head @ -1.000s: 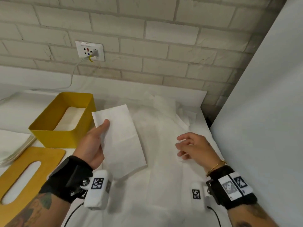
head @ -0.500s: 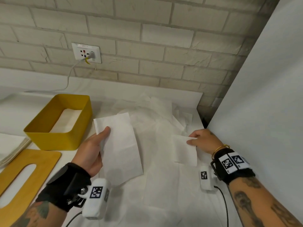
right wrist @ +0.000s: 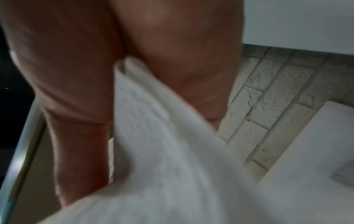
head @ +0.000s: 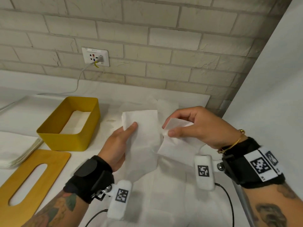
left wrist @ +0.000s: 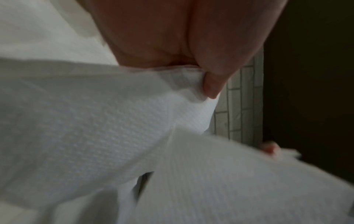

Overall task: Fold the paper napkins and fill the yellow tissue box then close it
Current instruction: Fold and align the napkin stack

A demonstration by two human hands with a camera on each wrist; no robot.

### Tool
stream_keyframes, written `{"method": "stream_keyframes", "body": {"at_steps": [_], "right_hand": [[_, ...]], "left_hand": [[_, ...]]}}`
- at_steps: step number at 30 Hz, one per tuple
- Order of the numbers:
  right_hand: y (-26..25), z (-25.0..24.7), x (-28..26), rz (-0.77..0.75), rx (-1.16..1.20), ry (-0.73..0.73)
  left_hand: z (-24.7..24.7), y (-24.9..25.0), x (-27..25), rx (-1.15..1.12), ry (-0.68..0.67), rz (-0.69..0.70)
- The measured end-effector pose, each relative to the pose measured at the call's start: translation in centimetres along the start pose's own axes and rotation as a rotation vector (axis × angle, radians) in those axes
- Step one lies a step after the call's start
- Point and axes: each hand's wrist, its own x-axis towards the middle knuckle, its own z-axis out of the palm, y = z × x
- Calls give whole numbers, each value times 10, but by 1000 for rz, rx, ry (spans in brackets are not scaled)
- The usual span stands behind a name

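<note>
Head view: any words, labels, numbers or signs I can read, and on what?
No text is legible.
Wall socket: small print along its top edge, too blurred to read.
Left wrist camera, right wrist camera, right wristband: square black-and-white code markers, no words; tiny print below the wristband marker is unreadable.

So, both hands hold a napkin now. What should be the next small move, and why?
Probably lay the second napkin, pinched in the right hand, onto the folded napkin that the left hand holds. The two nearly meet above the table, and the yellow tissue box stands open with room, so stacking them seems to come first.
</note>
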Motion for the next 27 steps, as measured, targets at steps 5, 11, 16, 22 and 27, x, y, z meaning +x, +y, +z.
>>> {"method": "stream_keyframes", "body": {"at_steps": [5, 11, 16, 22, 27], "right_hand": [[31, 12, 31, 113, -53, 198], [60, 26, 31, 214, 80, 342], [79, 55, 13, 183, 630, 424], [92, 79, 6, 128, 606, 643], [69, 52, -14, -52, 617, 458]], "left_hand": [[20, -14, -4, 29, -159, -97], [12, -32, -2, 124, -138, -60], [5, -35, 2, -20, -47, -67], [5, -38, 5, -67, 49, -116], [-9, -34, 8, -153, 94, -136]]}}
